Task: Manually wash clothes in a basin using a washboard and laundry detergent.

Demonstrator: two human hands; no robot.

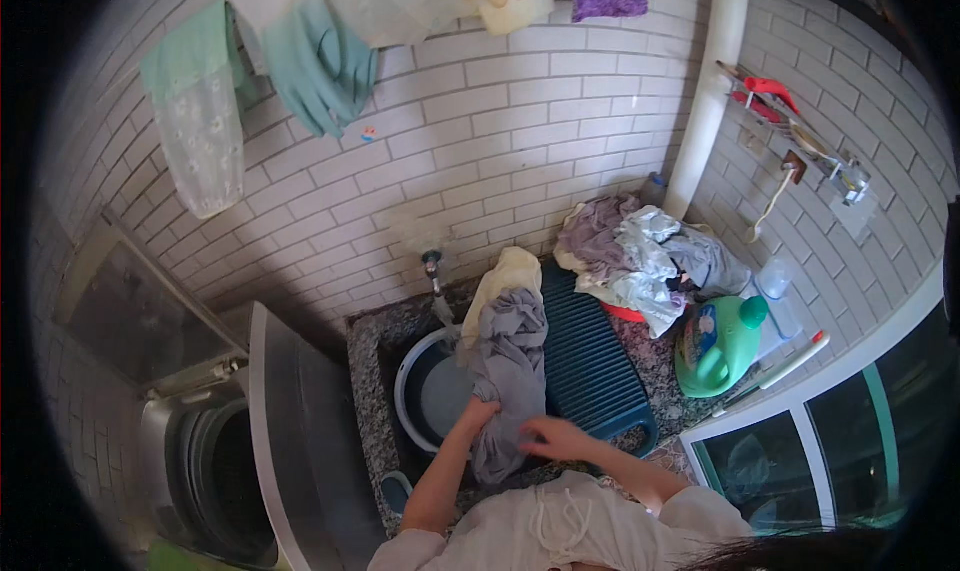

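A wet grey cloth (510,391) hangs over the stone sink, and my left hand (480,415) grips its left edge. My right hand (553,439) is by the cloth's lower right side, fingers spread and slightly blurred, holding nothing I can see. Behind the grey cloth lies a cream cloth (506,275). A round basin (400,391) with water in it stands in the sink at the left of the cloth, below a wall tap (433,265). To the right, a dark teal plastic washboard (592,353) slopes across the sink.
Heaped laundry (645,252) lies on the granite counter behind a green detergent bottle (720,346). A top-loading washing machine (161,436) stands open at the left. Rubber gloves (322,68) hang above. A white-handled tool (795,359) rests at the right edge.
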